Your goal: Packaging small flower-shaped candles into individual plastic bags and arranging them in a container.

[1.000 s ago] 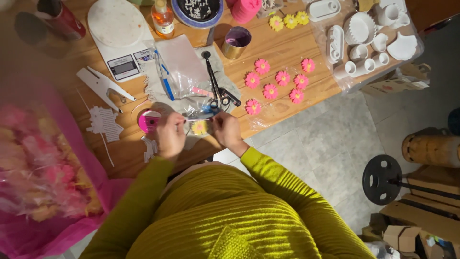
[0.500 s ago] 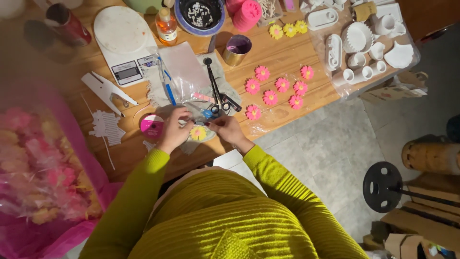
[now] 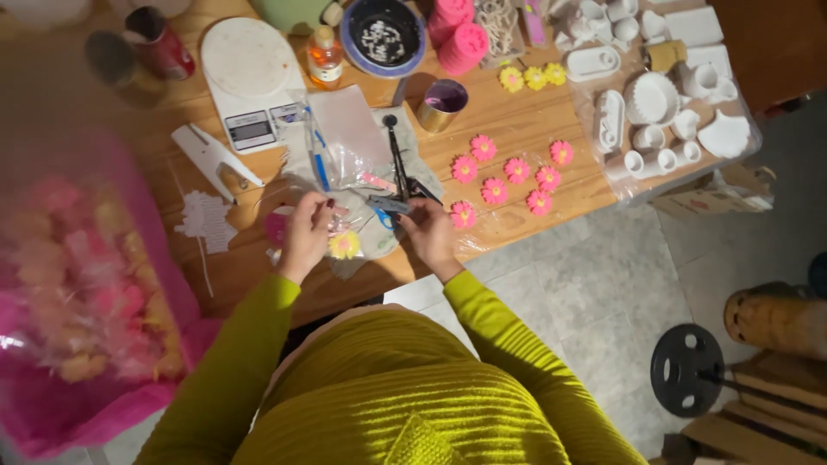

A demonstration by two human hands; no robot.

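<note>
Honestly, here's how it looks from above.

Left hand: the left hand (image 3: 306,234) is curled narrow around a small clear wrap with the yellow flower (image 3: 345,245) hanging just under its fingers, over the tabletop (image 3: 517,129) edge.

Right hand: the right hand (image 3: 428,231) is closed on the blue-handled scissors (image 3: 385,209), which lie just beside the wrap; blades too small to tell if they're apart.

Doing it well: I'd say hold the wrap taut and steady, keep the scissor tips away from the petals and the left fingers, and work over the grey cloth (image 3: 379,232) so nothing drops to the floor.

How the flower looks: small, round, daisy-like, bright yellow petals with a darker centre; seems light and a bit fragile.

Around: pink flowers (image 3: 508,172) lie on clear film to the right, well apart; a pink ribbon spool (image 3: 276,226) sits just beside the left hand.
</note>
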